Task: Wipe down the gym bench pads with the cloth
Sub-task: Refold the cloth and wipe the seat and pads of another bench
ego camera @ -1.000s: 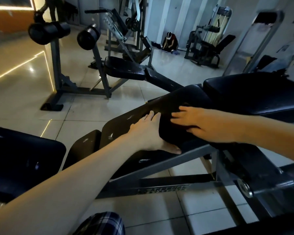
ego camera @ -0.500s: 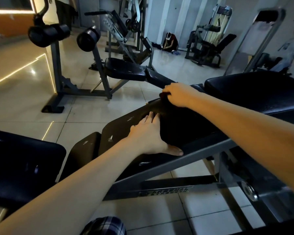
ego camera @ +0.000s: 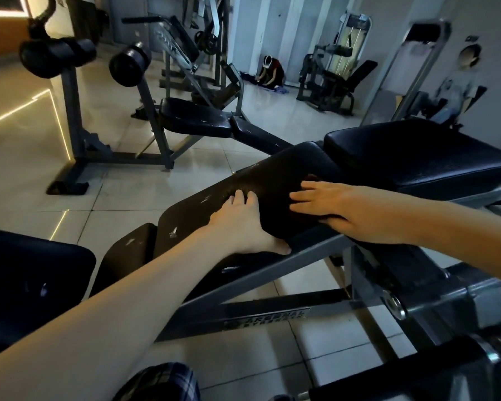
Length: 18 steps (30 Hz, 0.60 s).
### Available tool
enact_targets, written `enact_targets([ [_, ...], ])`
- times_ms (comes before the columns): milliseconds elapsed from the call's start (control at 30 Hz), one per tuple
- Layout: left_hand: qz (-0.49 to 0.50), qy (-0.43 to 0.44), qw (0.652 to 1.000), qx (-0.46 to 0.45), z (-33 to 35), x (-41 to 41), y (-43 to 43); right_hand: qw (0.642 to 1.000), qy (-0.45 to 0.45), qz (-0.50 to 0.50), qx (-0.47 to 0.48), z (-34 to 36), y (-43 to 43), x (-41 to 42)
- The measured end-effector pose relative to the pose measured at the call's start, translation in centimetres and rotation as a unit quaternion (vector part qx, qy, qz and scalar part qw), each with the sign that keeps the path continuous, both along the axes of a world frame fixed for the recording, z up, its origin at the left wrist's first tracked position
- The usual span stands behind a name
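The black bench back pad (ego camera: 203,206) slopes up to the right, scuffed with white marks, and meets the black seat pad (ego camera: 417,157). A dark cloth (ego camera: 275,209) lies draped over the back pad and is hard to tell from it. My left hand (ego camera: 240,227) lies on the cloth's left edge, fingers together, with the thumb hooked over the pad's near side. My right hand (ego camera: 339,209) presses flat on the cloth from the right, fingers pointing left.
The bench's grey steel frame (ego camera: 266,273) runs below the pad. Another black pad (ego camera: 26,285) sits close at the lower left. A second bench (ego camera: 191,117) with roller pads (ego camera: 55,56) stands behind on the tiled floor. A person (ego camera: 457,82) stands far right.
My right hand slid up to the pad's far top edge half a second ago and has come back down onto the middle of the cloth. My left hand has stayed in place.
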<state>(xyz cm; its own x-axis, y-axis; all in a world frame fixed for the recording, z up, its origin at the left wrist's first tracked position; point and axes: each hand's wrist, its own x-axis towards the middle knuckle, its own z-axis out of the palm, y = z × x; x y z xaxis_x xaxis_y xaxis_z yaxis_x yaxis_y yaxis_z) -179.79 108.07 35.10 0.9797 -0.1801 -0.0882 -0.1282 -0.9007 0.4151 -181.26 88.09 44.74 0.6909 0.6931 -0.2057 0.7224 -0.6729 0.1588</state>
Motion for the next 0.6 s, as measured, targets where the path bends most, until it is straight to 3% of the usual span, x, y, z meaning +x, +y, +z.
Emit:
enact_targets([
  [133,-0.011,-0.003,1.0,-0.007,0.1,-0.4,0.2,0.994,-0.053,-0.065,0.075,-0.1,0.7,4.1],
  [333,-0.01,0.002,1.0,-0.011,0.2,-0.5,0.5,0.968,-0.109,-0.195,0.115,0.2,4.6,13.1],
  [500,-0.003,0.001,1.0,-0.014,0.1,-0.8,0.5,0.964,-0.139,-0.209,0.088,0.0,6.5,12.4],
  [600,-0.01,0.001,1.0,-0.001,-0.1,-1.4,1.2,0.972,-0.11,-0.185,0.089,-0.3,5.8,9.2],
])
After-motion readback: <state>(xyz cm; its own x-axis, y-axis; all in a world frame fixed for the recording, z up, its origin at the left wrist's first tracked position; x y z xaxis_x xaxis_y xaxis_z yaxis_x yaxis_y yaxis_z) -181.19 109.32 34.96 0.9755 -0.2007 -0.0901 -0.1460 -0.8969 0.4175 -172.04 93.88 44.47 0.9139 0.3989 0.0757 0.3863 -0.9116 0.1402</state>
